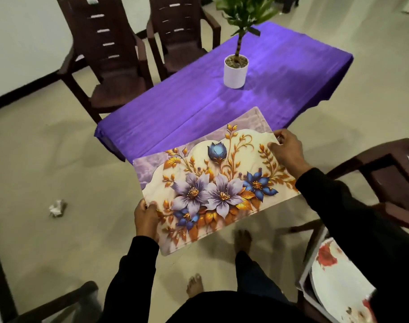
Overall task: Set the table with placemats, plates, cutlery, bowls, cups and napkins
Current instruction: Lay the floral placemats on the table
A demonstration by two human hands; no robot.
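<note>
Currently both the left hand (146, 217) and right hand (286, 149) pinch the floral placemat (212, 183) by opposite edges, held above the floor just near of the purple table (280, 73); laid carelessly, it could overhang the near edge and slip off

— Where are we standing?
— In a home dining room, we think: a bench (280, 73) under purple cloth, a potted plant (236, 68) on it, dark plastic chairs (110, 66) around, and a pale tiled floor (47, 159).
</note>
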